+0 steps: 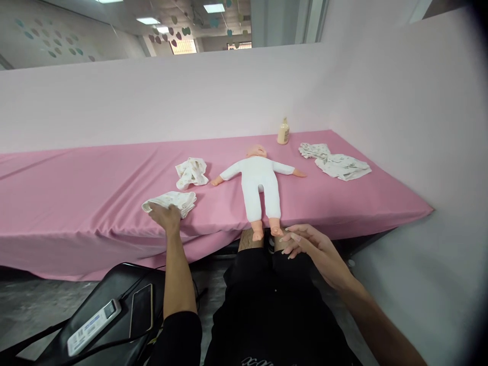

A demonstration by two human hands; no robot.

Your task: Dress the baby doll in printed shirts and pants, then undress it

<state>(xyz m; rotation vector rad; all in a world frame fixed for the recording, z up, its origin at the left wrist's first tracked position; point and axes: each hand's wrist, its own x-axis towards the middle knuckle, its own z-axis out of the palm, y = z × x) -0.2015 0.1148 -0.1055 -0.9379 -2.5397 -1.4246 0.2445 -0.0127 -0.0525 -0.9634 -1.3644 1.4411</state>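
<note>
My left hand [165, 215] is at the near edge of the pink-covered table, closed on a folded white printed cloth [179, 200]; its fingertips are partly hidden by the fabric. Just beyond lies a crumpled white printed cloth [191, 173]. A baby doll [259, 178] with a white cloth body lies on its back, arms spread, its feet towards me at the table edge. My right hand [308, 241] hovers beside the doll's feet, fingers apart and bent a little, holding nothing.
A cream pump bottle [283, 132] stands behind the doll. White printed garments [341, 166] lie at the right of the pink sheet [114, 188]. On a black chair [118, 284] at lower left are a phone [141, 311] and a white device [93, 326] with cables.
</note>
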